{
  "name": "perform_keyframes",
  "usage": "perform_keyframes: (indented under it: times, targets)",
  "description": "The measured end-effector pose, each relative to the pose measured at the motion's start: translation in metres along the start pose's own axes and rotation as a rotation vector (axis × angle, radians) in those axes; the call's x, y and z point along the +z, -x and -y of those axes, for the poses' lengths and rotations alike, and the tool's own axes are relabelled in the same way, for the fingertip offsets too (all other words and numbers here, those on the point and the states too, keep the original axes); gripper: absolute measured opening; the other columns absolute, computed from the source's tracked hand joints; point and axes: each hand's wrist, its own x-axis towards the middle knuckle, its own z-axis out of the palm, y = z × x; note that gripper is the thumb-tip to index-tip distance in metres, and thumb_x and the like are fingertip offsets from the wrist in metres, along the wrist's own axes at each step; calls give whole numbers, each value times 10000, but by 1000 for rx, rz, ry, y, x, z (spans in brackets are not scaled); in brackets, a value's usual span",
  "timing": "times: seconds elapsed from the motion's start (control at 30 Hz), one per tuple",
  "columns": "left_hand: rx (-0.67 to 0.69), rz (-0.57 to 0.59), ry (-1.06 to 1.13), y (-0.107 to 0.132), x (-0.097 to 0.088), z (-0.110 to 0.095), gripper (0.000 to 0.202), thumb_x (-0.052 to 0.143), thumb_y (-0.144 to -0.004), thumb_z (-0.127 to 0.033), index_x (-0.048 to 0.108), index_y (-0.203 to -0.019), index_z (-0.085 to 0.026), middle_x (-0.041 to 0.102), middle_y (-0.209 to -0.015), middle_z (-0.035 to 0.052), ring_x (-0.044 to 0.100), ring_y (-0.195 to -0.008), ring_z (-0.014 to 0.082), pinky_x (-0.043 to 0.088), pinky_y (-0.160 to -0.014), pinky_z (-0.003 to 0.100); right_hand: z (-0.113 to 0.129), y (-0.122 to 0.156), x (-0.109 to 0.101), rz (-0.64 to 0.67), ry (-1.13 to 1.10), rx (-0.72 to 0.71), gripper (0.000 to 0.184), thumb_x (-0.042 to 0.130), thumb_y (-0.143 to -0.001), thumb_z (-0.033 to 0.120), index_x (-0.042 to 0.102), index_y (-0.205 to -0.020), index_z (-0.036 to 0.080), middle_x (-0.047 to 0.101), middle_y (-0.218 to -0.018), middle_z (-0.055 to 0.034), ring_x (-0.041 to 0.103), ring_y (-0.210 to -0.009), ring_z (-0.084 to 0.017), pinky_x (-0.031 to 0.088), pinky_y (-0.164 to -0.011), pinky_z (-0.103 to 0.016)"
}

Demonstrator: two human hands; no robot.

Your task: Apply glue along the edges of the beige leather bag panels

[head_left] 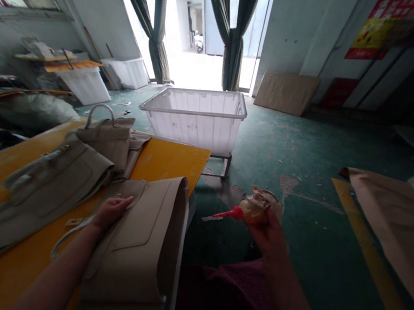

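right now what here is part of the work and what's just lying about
Part of the work: left hand on beige leather bag panel, right hand gripping red-nozzled squeeze bottle, second leather panel.
Lying about: white plastic bin, cardboard sheet, tan sheet.

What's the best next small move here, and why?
Probably bring the red-nozzled squeeze bottle in the right hand to the curled edge of the beige leather bag panel. The left hand already rests on that panel, steadying it on the yellow table, and the nozzle points toward it.
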Motion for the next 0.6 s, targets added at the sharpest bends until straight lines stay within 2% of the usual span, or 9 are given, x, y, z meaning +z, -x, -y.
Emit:
perform_keyframes:
  times: [0.13,0.27,0.4,0.47,0.6]
  targets:
    - [-25,6,10,4,2,-7,653,613,-461,-860,389,-439,-247,297,-476,-44,277,-529,106,257,-553,275,-5,-2,5,15,-8,-29,472,961,-716,449,747,-1125,352,709,-1359,4,696,-1139,-234,562,-1105,-528]
    - [-31,-16,9,6,3,-12,653,601,-430,-867,346,-414,-266,272,-472,-46,250,-523,99,230,-547,280,-9,-5,6,6,-29,9,477,979,-682,447,754,-1087,334,729,-1307,5,703,-1100,-233,581,-1083,-522]
    - [-34,-12,18,5,2,-12,672,613,-417,-885,374,-416,-257,300,-477,-38,276,-528,103,256,-557,283,-9,-5,0,11,-91,80,456,906,-752,364,740,-1172,297,714,-1346,-32,678,-1211,-264,537,-1140,-564]
    - [-45,-2,22,4,2,-10,690,627,-406,-899,395,-426,-250,318,-477,-35,289,-526,107,266,-556,285,-10,-5,-4,18,-124,127,500,873,-732,296,733,-1212,275,710,-1364,-49,667,-1256,-283,500,-1179,-572]
    - [-47,17,29,0,1,-2,730,644,-391,-933,403,-438,-246,327,-478,-37,293,-525,110,274,-554,290,-17,-9,-15,31,-131,179,506,886,-734,296,735,-1215,255,732,-1327,-53,685,-1243,-257,520,-1175,-468]
